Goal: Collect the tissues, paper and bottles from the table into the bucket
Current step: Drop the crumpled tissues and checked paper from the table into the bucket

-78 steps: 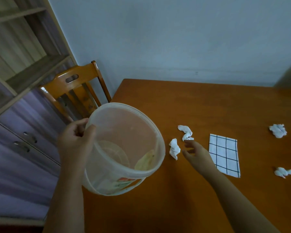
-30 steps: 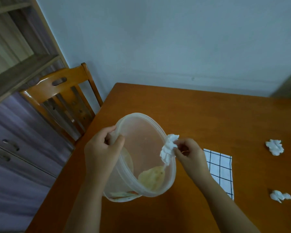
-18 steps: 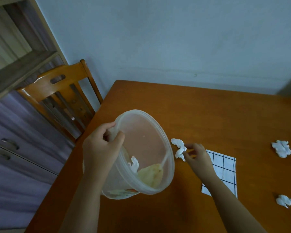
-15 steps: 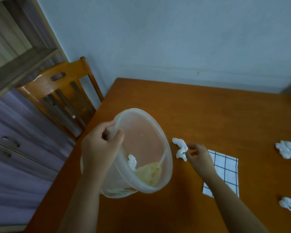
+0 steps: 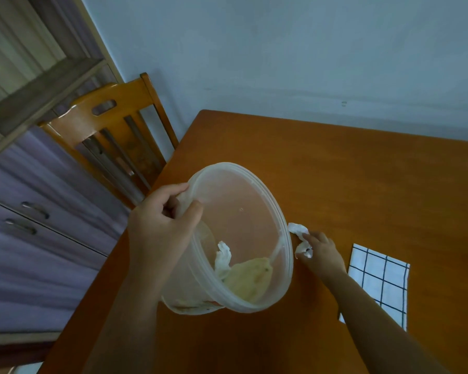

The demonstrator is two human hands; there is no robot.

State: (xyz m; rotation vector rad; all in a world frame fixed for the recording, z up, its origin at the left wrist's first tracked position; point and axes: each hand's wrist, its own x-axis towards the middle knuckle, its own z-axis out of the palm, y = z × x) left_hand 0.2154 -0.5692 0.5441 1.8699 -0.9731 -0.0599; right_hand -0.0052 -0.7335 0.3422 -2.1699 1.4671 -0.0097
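Note:
My left hand [image 5: 161, 233] grips the rim of a translucent plastic bucket [image 5: 257, 300], held tilted above the left part of the wooden table [image 5: 335, 171]. One crumpled white tissue [image 5: 222, 259] lies inside the bucket, above a yellowish patch at the bottom. My right hand [image 5: 322, 255] is just right of the bucket's rim, its fingers pinched on a second crumpled white tissue [image 5: 299, 238] at table level. A white paper with a black grid [image 5: 381, 276] lies flat to the right of that hand, partly covered by my forearm.
A wooden chair [image 5: 114, 130] stands at the table's left end, against a purple drawer cabinet [image 5: 33, 217] with shelves above. A pale wall runs along the table's far edge.
My right hand dropped one tissue into the bucket, went back to the table and closed on the second tissue. The view shifted, so the two tissues on the right are out of frame.

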